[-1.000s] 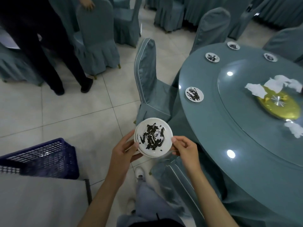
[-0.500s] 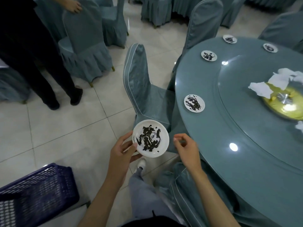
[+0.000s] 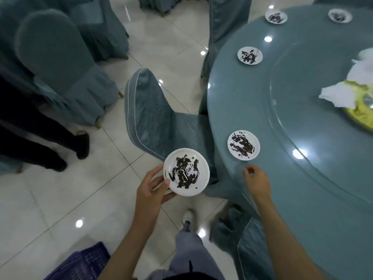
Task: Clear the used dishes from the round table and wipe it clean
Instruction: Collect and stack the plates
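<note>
Gripping sauce-smeared saucer [image 3: 186,172] by near-left rim in left hand [image 3: 150,190], over floor left of round table [image 3: 302,199]. Holding right hand [image 3: 255,181] loosely curled, empty, above table's near edge, just short of second smeared saucer [image 3: 243,144].

1. Five white dishes smeared dark: the held dish [image 3: 186,171], and four on the table, namely the near dish [image 3: 243,144], second dish [image 3: 249,55], third dish [image 3: 276,16] and far dish [image 3: 339,15].
2. One round table [image 3: 302,199].
3. Two hands: left hand [image 3: 150,190], right hand [image 3: 256,181].
4. Two crumpled white napkins: lower napkin [image 3: 339,97], upper napkin [image 3: 361,67].
5. One yellow centrepiece [image 3: 359,116].
6. Perhaps six covered chairs, counting the nearest chair [image 3: 149,118]. Those along the top edge are cut off and blur together.
7. One blue basket [image 3: 80,263].
8. One bystander [image 3: 30,138], showing two dark legs.
</note>
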Motion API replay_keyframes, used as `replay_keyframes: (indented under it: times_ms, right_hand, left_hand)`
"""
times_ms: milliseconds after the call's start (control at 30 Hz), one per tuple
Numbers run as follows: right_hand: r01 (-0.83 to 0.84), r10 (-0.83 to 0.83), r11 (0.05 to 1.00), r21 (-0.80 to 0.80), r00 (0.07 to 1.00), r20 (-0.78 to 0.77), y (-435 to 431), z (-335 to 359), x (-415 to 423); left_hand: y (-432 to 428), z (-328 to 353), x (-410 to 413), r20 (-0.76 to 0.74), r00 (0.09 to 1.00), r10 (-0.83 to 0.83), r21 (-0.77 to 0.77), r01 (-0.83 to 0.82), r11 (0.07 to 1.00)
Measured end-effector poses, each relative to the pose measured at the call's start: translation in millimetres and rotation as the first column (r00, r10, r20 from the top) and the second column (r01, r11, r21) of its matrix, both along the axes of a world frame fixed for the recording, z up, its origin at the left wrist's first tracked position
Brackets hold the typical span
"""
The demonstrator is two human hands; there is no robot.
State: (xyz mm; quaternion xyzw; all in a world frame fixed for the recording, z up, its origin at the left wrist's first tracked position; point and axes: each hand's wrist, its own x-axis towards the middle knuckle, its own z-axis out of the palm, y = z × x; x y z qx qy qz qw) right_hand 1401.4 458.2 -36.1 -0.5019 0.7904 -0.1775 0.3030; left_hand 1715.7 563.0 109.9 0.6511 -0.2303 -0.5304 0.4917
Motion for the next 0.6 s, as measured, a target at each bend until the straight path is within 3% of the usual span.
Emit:
replay_keyframes:
  times_ms: [167,300,367,500,600]
  right_hand:
    - [0.199,-0.219,0.965,0.169,0.969,0.113,-27.1,-29.3,-2.5]
    - [0.496,-0.564,0.826,0.267,0.722,0.401,-45.0,-37.3,2.9]
    - [0.57,-0.634,0.772,0.281,0.668,0.389,-51.3,-44.6,3.5]
    - [0.619,-0.653,0.757,0.209,0.7,0.29,-65.2,-39.9,15.2]
    - [0.696,-0.695,0.703,0.144,0.629,0.348,-73.6,-20.1,29.2]
  left_hand:
    - [-41.4,-4.7,10.8,0.024,0.999,-0.033,0.009,0.032,0.999]
    - [-61.2,-6.8,21.4,0.03,0.998,-0.06,0.02,0.059,0.998]
    - [-69.5,-6.4,27.5,0.028,0.997,-0.071,0.012,0.071,0.997]
    - [-83.6,-7.6,43.8,0.023,0.996,-0.083,0.003,0.083,0.997]
    - [-97.6,-9.0,61.0,0.03,0.994,-0.107,-0.007,0.107,0.994]
